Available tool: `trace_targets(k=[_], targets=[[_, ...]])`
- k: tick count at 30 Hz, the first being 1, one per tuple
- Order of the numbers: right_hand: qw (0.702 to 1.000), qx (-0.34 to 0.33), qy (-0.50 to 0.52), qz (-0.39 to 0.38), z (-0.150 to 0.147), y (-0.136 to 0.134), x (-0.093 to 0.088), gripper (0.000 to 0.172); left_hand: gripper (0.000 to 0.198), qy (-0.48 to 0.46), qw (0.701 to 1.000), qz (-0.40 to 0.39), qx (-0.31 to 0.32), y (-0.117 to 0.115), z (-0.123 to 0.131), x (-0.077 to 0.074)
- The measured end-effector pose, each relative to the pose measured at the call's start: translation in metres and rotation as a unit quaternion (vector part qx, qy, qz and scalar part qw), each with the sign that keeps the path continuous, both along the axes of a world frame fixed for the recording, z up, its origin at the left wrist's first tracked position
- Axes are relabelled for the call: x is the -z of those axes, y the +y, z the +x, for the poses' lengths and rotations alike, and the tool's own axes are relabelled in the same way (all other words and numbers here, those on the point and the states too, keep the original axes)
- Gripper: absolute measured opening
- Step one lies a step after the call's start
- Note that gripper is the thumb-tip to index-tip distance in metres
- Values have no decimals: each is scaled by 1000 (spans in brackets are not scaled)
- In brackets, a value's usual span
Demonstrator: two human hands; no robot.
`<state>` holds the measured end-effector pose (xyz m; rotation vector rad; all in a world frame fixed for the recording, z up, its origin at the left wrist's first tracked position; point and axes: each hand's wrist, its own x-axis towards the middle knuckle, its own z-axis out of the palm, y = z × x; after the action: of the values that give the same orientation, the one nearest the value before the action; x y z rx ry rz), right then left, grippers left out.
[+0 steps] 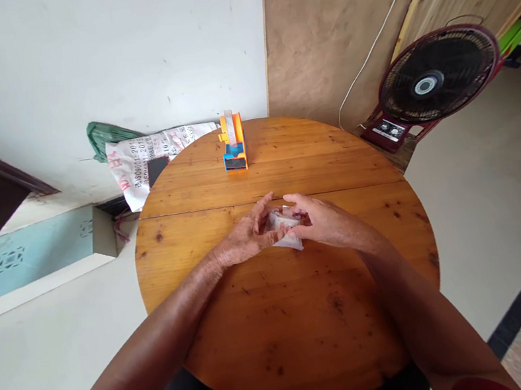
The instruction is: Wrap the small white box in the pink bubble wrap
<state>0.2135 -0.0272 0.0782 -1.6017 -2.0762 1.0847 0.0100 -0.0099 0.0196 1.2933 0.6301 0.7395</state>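
A small whitish packet in what looks like clear plastic (284,220) is near the middle of the round wooden table (283,325). From its left side my left hand (247,234) curves round it, thumb at the near edge and fingers at the far side. My right hand (324,219) grips it from the right, with the thumb and fingers bent about it. Parts of the packet are hidden behind my fingers, and its contents are too small to make out.
An orange and blue tape dispenser (233,142) stands at the table's far edge. Behind the table lie a printed white sack (134,167) and a green bag (111,132) by the wall. To the right is a dark red fan (427,85); a pale blue box (34,255) is at left.
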Motion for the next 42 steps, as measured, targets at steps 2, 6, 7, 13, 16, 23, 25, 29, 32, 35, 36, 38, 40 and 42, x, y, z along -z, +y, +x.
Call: trace_targets(k=[2, 6, 7, 13, 16, 23, 25, 29, 32, 35, 36, 38, 40, 42], targets=[[1000, 0, -1, 9, 2, -1, -1, 61, 92, -18, 1000, -6, 8, -1, 2, 0], [999, 7, 16, 31, 8, -2, -1, 44, 87, -26, 1000, 1, 3, -1, 6, 2], [999, 7, 26, 38, 9, -2, -2, 39, 86, -22, 1000, 2, -1, -1, 6, 2], [997, 36, 11, 63, 13, -2, -8, 26, 85, -8, 1000, -11, -23, -2, 8, 5], [996, 48, 6, 77, 11, -2, -8, 26, 84, -6, 1000, -15, -18, -1, 8, 6], [991, 31, -24, 129, 1, -4, -6, 17, 82, -27, 1000, -11, -6, 0, 10, 11], [988, 26, -40, 147, 0, -4, -7, 16, 83, -30, 999, -16, 1, 1, 10, 12], [983, 26, -48, 175, 1, -3, -6, 15, 85, -29, 999, -25, -3, 1, 10, 13], [979, 22, -42, 199, 1, -2, -5, 18, 82, -27, 999, -18, -4, 0, 10, 13], [976, 13, -49, 214, -1, -2, -5, 20, 79, -22, 1000, -5, 1, 0, 9, 14], [975, 10, -51, 216, -2, -3, -6, 20, 79, -21, 1000, -1, 2, 0, 8, 15], [975, 6, -50, 215, -4, -5, -6, 21, 79, -21, 1000, 4, 4, 0, 8, 17], [977, 2, -46, 210, -7, -7, -7, 21, 78, -23, 1000, 6, 7, 0, 7, 18], [977, 0, -46, 206, -9, -9, -8, 20, 76, -26, 1000, 8, 8, 0, 7, 18]])
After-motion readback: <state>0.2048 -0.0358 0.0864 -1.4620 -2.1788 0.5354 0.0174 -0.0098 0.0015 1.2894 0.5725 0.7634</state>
